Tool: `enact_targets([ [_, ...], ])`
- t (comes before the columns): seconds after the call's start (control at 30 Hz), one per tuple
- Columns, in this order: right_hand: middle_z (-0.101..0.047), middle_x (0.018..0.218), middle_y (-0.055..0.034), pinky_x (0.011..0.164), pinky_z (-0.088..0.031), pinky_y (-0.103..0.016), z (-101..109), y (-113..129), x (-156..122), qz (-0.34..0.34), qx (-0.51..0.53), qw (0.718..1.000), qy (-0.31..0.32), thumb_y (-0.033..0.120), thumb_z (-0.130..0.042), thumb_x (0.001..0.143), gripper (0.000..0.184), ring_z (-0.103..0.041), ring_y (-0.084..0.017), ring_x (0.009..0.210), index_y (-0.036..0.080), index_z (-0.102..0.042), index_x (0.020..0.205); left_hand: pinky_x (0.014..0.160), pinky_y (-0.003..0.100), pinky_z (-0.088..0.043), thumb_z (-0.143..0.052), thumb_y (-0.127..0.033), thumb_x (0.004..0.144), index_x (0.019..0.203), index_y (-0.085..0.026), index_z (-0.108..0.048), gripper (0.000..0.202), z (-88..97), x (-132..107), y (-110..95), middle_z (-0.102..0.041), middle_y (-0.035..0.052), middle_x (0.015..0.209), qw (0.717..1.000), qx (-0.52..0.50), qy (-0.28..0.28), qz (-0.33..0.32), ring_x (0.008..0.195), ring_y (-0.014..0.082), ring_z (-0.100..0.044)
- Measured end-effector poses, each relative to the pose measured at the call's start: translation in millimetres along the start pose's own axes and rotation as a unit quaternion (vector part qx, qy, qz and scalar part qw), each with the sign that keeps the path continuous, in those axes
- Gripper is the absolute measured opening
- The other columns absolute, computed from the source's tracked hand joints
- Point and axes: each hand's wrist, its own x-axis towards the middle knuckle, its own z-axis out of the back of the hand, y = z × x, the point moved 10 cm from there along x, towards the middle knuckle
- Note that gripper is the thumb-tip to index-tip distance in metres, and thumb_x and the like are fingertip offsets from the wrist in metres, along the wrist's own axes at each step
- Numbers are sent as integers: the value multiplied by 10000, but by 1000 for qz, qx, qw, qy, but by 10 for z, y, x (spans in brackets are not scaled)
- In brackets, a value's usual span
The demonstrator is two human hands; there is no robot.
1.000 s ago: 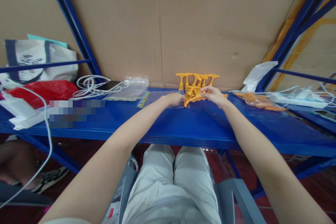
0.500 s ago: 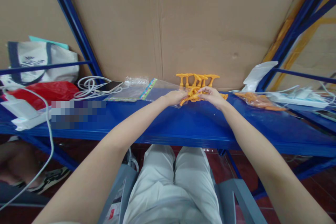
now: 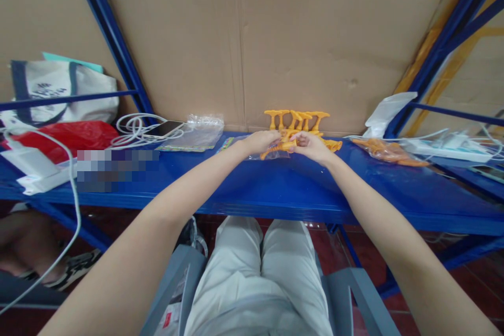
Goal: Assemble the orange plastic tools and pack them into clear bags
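Observation:
My left hand [image 3: 260, 142] is closed at the mouth of a clear plastic bag [image 3: 246, 156] with a colourful printed edge. An orange ribbed plastic piece [image 3: 281, 147] lies between my hands, its left part inside the clear film. The fingers of my right hand [image 3: 313, 147] are closed on its right end. Behind my hands, several orange T-shaped plastic pieces [image 3: 296, 118] stand in a row against the cardboard. More orange pieces [image 3: 333, 144] lie just right of my right hand. My fingertips partly hide the held piece.
Flat clear bags [image 3: 192, 139] lie to the left, near a phone [image 3: 166, 129] and a coiled white cable [image 3: 136, 128]. A bag of orange parts [image 3: 389, 152] and a white power strip [image 3: 449, 149] are on the right. A cardboard panel [image 3: 299, 42] backs the blue table [image 3: 275, 189].
The clear bag has moved right and bunched up under my left hand, its film now around the orange piece's left part. My right hand has shifted slightly left.

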Motion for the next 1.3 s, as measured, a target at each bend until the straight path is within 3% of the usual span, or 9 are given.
enact_targets([
  [0.33,-751,824,-24,809,-580,-384,-231,-80,-26,-26,-4,996,81,282,-815,598,280,-695,-188,748,194,-703,839,840,279,-493,-471,-118,919,983,-165,-573,130,56,11,-272,-672,83,1065,999,-24,-44,-18,996,189,-642],
  [0.53,-773,879,-53,900,-552,-447,-347,17,-61,52,-133,982,126,356,-853,625,306,-712,-265,896,200,-772,875,850,277,-499,-491,-168,942,1014,-178,-577,112,-13,49,-329,-677,77,1074,998,-19,-63,-24,1009,190,-654],
  [0.63,-775,878,-37,1034,-455,-560,-363,90,-76,81,-214,966,120,357,-863,644,250,-683,-330,1069,246,-794,857,886,302,-504,-504,-174,931,1152,-175,-558,228,112,4,-77,-672,107,1170,995,-1,-82,58,1087,216,-651],
  [0.7,-777,905,-44,1058,-419,-593,-381,118,-84,86,-240,960,118,353,-857,664,231,-669,-353,1108,256,-805,867,888,323,-513,-472,-157,925,1216,-174,-553,303,251,-120,263,-677,128,1205,981,25,-98,164,1117,239,-654],
  [0.8,-777,992,-85,1018,-473,-524,-414,120,-86,84,-245,959,119,349,-857,671,286,-686,-345,1065,219,-815,923,872,359,-534,-524,-189,885,1230,-136,-594,357,252,-501,871,-701,189,1184,931,51,-26,360,1107,303,-677],
  [0.87,-778,985,-87,952,-520,-470,-427,88,-80,75,-250,958,116,367,-848,687,321,-707,-323,985,203,-816,961,852,368,-547,-553,-264,873,1198,-122,-640,365,186,-761,1122,-724,210,1138,903,65,28,424,1077,333,-692],
  [0.97,-775,868,-55,855,-553,-426,-438,17,-67,52,-260,958,112,415,-838,699,352,-714,-290,849,205,-817,980,762,333,-559,-554,-385,874,1082,-112,-706,376,-7,-1021,1291,-761,205,965,887,52,101,448,910,317,-735],
  [1.07,-757,788,-41,790,-562,-390,-453,-34,-60,35,-250,961,110,419,-838,697,391,-707,-265,778,194,-813,1016,647,297,-541,-510,-362,895,932,-66,-730,371,-197,-1157,1335,-743,197,770,872,-1,148,466,676,254,-719],
  [1.3,-760,823,-52,735,-558,-343,-536,-45,-53,20,-253,960,120,371,-785,754,406,-706,-246,776,141,-782,1088,491,203,-440,-575,-153,758,736,-128,-697,127,-286,-1034,1213,-619,27,541,889,-131,100,427,459,116,-545],
])
